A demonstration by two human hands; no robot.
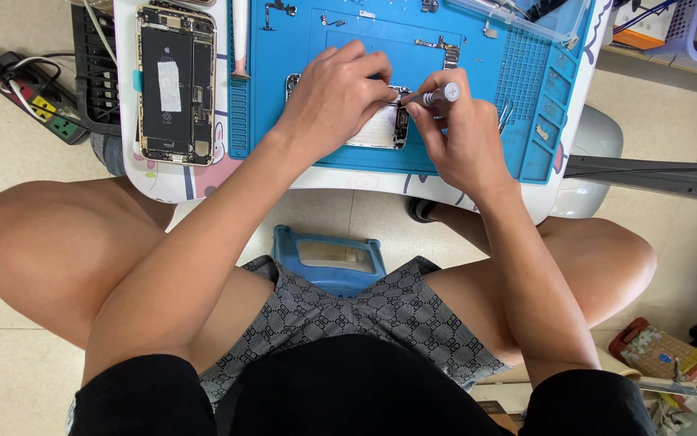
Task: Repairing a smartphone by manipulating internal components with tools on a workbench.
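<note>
**Both hands on an opened phone, screwdriver tip meeting it from the right**

Here the opened phone (380, 127) lies on the blue work mat (284, 97), straight ahead of the person and just beyond the near edge of the small white table (163, 182). Its long axis seems to run away from the body, though the hands hide most of it, so I cannot be sure. The left hand (334, 95) lies flat over the phone's left and upper part, fingers curled down and pressing it still. The right hand (453, 133) is pinched narrowly around a slim grey screwdriver (437, 95), which slants in from the right with its tip at the phone's upper right corner, right beside the left fingertips. Both hands touch the work; the left covers more of it, the right reaches it only through the tool.

The mat looks soft and rubbery, with moulded ridges and little trays along its right side, and small metal parts (445, 50) scattered on it. The phone's inside shows a pale plate with dark, shiny edges. A second phone (175, 85), open-backed, flat and dark with a white strip of tape, lies well apart to the left, lengthwise away from the body. A blue plastic stool (330, 260) shows between the knees, and a power strip (37, 101) sits on the tiled floor at left.
</note>
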